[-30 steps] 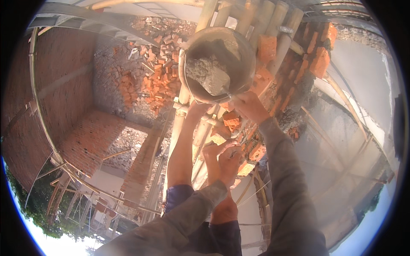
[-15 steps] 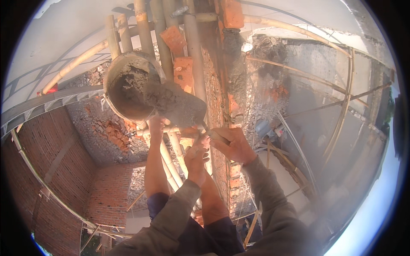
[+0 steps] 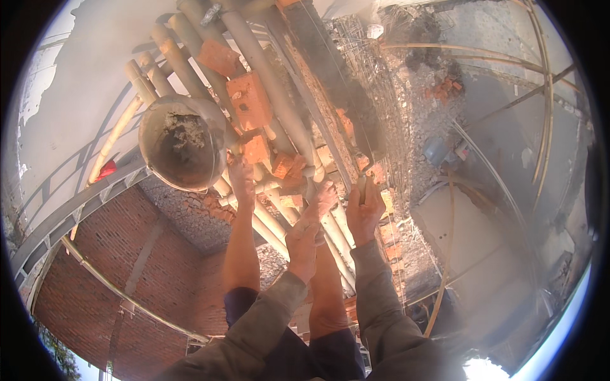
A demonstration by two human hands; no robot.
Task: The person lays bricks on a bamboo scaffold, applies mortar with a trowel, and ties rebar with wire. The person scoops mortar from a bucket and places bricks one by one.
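In my right hand [image 3: 366, 213] is the handle of a trowel [image 3: 363, 183], its fingers wrapped around it. The trowel's blade is hard to separate from the dark grey mortar band [image 3: 340, 70] along the narrow brick wall. My left hand [image 3: 302, 246] is just to the left, over the bamboo poles, fingers loosely stretched and apparently holding nothing. A round bucket [image 3: 213, 168] with grey mortar [image 3: 184, 136] inside stands on the poles at the far left. Loose orange bricks [image 3: 250, 100] lie between bucket and wall.
Bamboo poles [image 3: 270, 60] form the platform beneath my bare legs [image 3: 241, 254]. A metal ladder [image 3: 82, 200] lies left of the bucket. Below left is a brick-walled space [image 3: 108, 254]. Rubble [image 3: 406, 120] and a blue container [image 3: 436, 151] are down on the right, with crossing bamboo poles [image 3: 546, 95].
The mortar-loaded trowel blade, earlier beside the bucket, has left that spot. My right hand and the trowel handle are now by the wall. The view has turned, and more bricks show.
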